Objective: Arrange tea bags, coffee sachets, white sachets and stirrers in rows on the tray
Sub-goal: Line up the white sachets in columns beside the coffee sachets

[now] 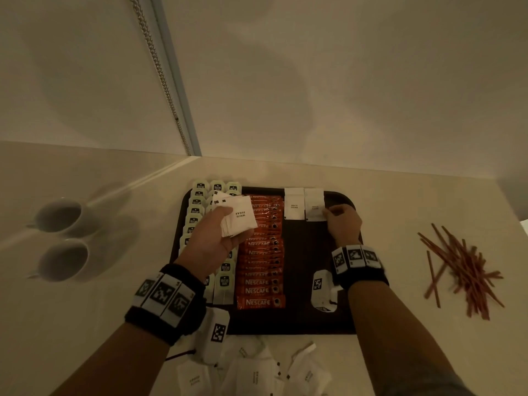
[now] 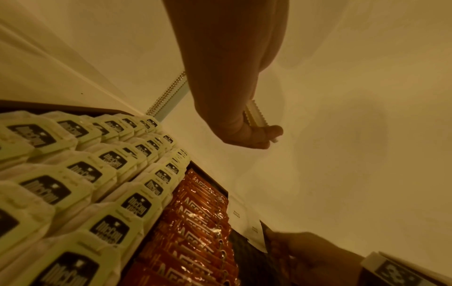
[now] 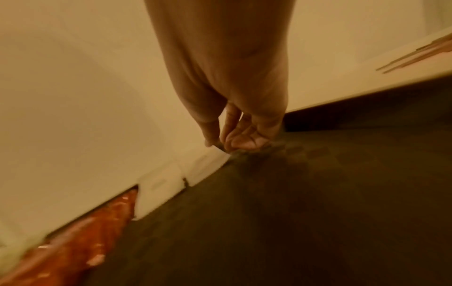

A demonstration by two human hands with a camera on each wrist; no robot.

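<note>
A dark tray (image 1: 300, 318) holds rows of pale green tea bags (image 1: 197, 210) at its left and a column of orange coffee sachets (image 1: 261, 281) beside them. Two white sachets (image 1: 294, 207) lie side by side at the tray's far edge. My right hand (image 1: 329, 214) pinches the right edge of the second white sachet (image 1: 314, 208), whose corner shows in the right wrist view (image 3: 203, 166) under my fingertips (image 3: 234, 143). My left hand (image 1: 228, 224) grips a stack of white sachets (image 1: 241, 215) above the tea bags and coffee; the stack's serrated edge (image 2: 255, 114) shows in the left wrist view.
Red-brown stirrers (image 1: 463, 267) lie heaped on the counter right of the tray. Several loose white sachets (image 1: 257, 372) are scattered at the counter's front edge. Two white cups (image 1: 61, 215) stand at the left. A wall rises just behind the tray.
</note>
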